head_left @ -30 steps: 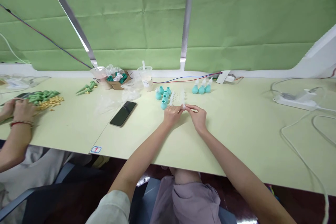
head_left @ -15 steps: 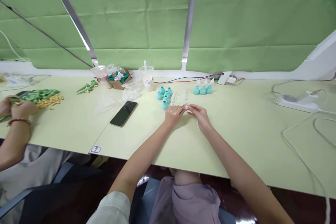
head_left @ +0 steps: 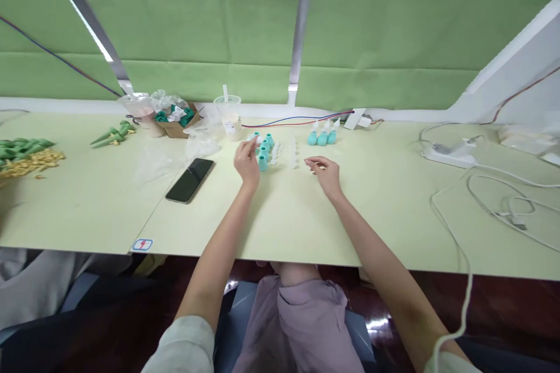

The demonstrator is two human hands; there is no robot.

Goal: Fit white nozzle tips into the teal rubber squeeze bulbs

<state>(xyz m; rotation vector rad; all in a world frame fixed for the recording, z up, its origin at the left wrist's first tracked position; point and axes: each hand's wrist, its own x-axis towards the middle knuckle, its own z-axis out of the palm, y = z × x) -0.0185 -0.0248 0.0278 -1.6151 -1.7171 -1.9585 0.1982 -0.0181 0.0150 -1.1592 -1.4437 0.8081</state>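
Teal bulbs (head_left: 263, 155) upright, necks up, just beside left hand (head_left: 247, 162)

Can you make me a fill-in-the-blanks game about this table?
The black ___ lies on the table, left of the left hand.
Near the wall stand ___ teal bulbs with white tips.
The plastic cup has a ___ sticking out.
Missing words: phone, three, straw.

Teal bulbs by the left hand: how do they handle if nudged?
Teal bulbs look small, so probably light. Rounded bodies suggest they would roll once tipped. Standing close together, one pushed would likely knock neighbours.
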